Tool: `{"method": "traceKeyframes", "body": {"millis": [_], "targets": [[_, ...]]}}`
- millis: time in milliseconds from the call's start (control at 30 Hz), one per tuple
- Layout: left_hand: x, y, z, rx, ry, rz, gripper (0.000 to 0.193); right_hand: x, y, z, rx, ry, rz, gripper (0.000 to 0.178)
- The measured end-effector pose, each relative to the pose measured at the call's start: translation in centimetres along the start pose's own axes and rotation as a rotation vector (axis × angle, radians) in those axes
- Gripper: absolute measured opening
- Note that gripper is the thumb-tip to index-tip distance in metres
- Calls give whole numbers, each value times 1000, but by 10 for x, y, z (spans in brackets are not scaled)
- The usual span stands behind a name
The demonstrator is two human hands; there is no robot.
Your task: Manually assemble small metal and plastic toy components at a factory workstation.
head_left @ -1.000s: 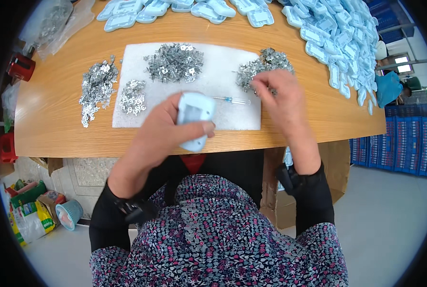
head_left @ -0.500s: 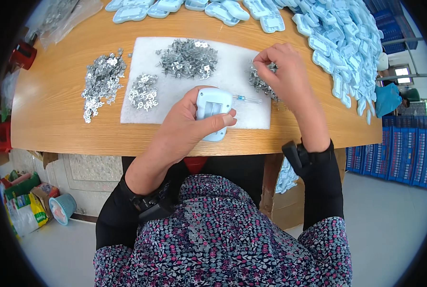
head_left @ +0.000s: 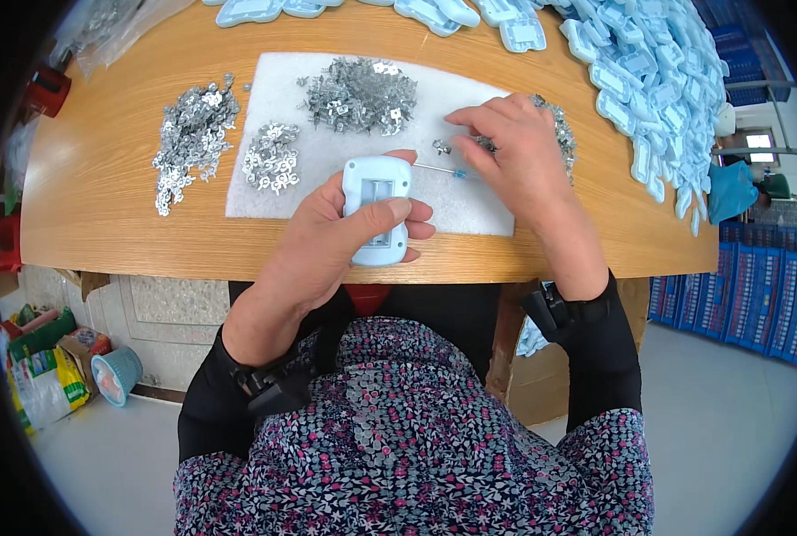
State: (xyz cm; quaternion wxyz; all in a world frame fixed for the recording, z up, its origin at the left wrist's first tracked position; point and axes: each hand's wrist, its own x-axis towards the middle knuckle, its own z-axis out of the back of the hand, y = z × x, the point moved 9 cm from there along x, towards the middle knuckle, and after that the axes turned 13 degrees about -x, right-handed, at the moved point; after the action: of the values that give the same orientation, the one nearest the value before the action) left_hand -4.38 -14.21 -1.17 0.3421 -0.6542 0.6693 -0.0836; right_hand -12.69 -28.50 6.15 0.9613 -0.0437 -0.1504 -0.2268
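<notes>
Metal heap (head_left: 563, 134) partly hidden behind right fingers (head_left: 477, 117)

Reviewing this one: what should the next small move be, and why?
Probably the right hand should pinch one small metal piece near its fingertips: its thumb and forefinger are parted beside the loose pieces, while the left hand holds the light-blue casing with its recess facing up.

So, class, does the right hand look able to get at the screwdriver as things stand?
Probably yes. The right hand is close by, thumb and forefinger apart, and the screwdriver lies on the white mat with its shaft largely uncovered; its handle is mostly hidden by that hand.
</notes>
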Motion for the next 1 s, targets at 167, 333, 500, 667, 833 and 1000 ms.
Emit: {"method": "traceKeyframes", "body": {"millis": [167,333,500,667,833,1000], "targets": [[2,2,5,-60,30,-4,51,4,14,-7,-46,78,94,13],[-3,-7,-3,-145,4,-30,50,5,25,15,232,56,0,8],[1,-10,-3,-170,-19,-95,53,-4,57,31,418,58,52,16],[0,-9,0,-161,-3,-111,52,-13,57,28,539,43,42,19],[-3,-15,1,-93,-20,-207,49,-13,56,25,586,128,-30,16],[1,-11,7,16,-18,-209,48,-17,49,15,642,320,-177,15]]}}
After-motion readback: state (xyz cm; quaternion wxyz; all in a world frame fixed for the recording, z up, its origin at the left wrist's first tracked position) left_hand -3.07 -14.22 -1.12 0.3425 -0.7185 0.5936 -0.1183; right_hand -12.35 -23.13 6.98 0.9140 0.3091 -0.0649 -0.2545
